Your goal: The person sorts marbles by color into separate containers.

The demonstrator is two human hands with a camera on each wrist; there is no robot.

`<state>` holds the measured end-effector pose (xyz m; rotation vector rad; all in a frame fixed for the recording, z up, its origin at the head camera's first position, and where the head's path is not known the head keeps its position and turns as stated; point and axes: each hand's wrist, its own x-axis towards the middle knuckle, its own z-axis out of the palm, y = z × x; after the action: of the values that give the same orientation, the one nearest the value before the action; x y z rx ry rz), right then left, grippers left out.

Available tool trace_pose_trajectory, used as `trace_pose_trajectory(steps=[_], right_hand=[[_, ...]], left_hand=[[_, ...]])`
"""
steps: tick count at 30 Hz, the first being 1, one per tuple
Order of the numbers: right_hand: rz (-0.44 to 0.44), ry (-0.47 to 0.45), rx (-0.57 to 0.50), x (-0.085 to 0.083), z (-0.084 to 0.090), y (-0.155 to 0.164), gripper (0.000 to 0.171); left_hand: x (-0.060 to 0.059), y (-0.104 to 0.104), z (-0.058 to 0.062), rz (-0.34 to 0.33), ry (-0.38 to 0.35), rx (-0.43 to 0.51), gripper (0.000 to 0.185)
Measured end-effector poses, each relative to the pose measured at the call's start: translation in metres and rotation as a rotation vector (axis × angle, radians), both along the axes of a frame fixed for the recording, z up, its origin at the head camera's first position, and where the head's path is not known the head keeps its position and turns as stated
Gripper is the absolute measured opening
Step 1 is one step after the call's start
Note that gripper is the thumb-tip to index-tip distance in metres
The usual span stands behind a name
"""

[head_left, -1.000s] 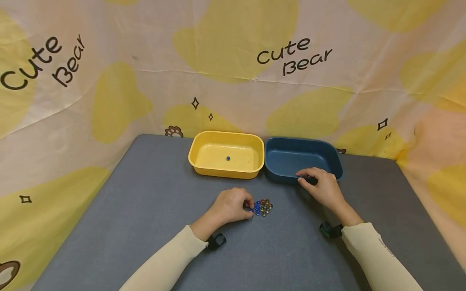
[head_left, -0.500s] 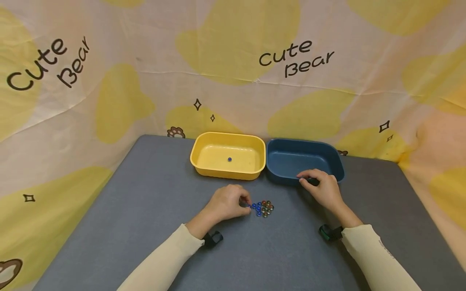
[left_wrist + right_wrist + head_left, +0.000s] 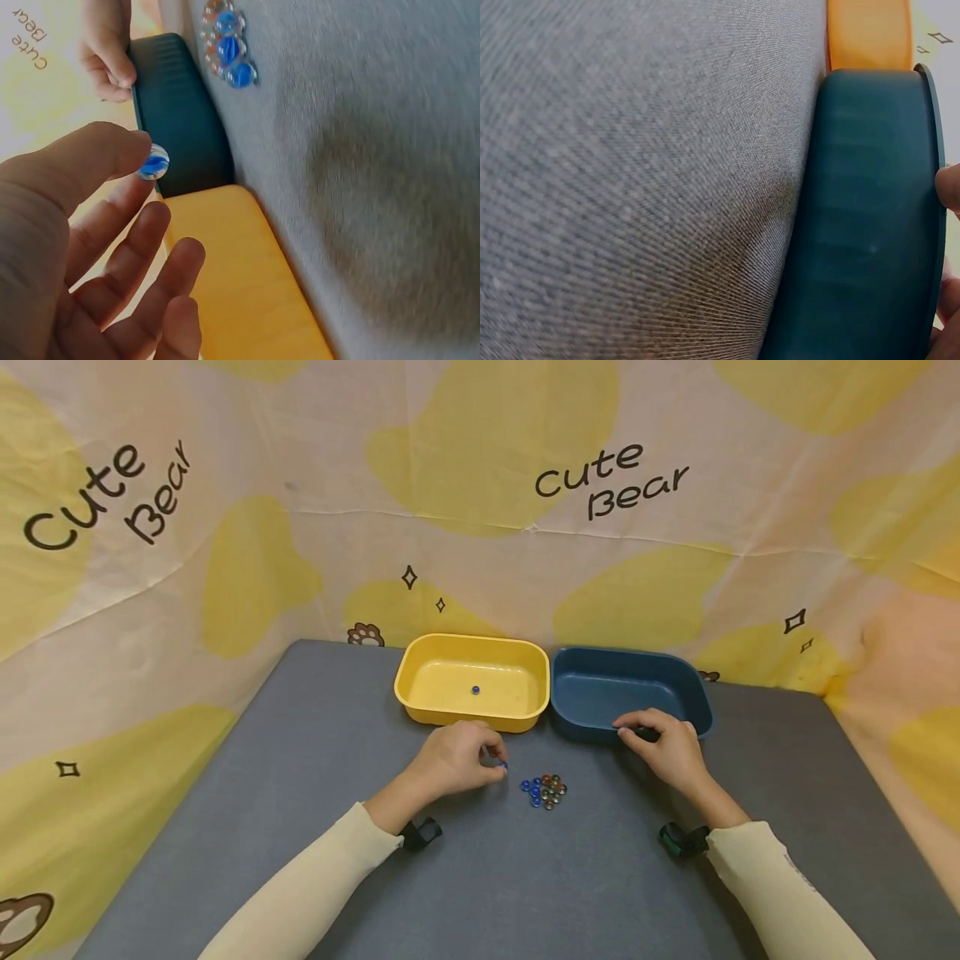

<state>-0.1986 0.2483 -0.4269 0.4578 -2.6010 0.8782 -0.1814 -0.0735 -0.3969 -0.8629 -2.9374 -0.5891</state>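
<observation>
Yellow tub: the yellow tub [image 3: 472, 683] is being shown just beyond the left hand [image 3: 453, 762], with a single small marble [image 3: 476, 690] lying on its floor.
Blue tub: the dark blue tub [image 3: 630, 692] is standing edge to edge with the yellow tub, on the side of the right hand [image 3: 667, 746]; nothing can be made out inside it.
Left hand: a blue-and-white marble [image 3: 154, 163] is being pinched between thumb and forefinger, the other fingers loosely spread; it is being held above the grey mat [image 3: 315, 752], just short of the yellow tub's near wall.
Orientation: the marble is round, so no long axis or pointing direction can be told.
Right hand: the near rim of the blue tub is being gripped, fingers curled over the edge.
Marble cluster: a small heap of blue, red and green marbles [image 3: 546, 789] is lying on the mat between the two hands, near the left hand's fingertips but apart from them.
</observation>
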Motion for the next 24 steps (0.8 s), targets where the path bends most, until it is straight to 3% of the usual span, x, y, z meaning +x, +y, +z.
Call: trace_pose_trajectory(steps=[6, 15, 24], right_hand=[[-0.004, -0.025, -0.010, -0.001, 0.000, 0.000, 0.011], [-0.028, -0.077, 0.015, -0.001, 0.002, -0.001, 0.010], [-0.017, -0.104, 0.065, 0.003, 0.007, 0.000, 0.011]], left_hand=[[-0.008, -0.008, 0.011, 0.002, 0.022, -0.025, 0.007], [-0.027, -0.023, 0.029, 0.057, 0.061, 0.038, 0.009], [-0.047, -0.038, 0.028, 0.116, 0.018, 0.050, 0.009]])
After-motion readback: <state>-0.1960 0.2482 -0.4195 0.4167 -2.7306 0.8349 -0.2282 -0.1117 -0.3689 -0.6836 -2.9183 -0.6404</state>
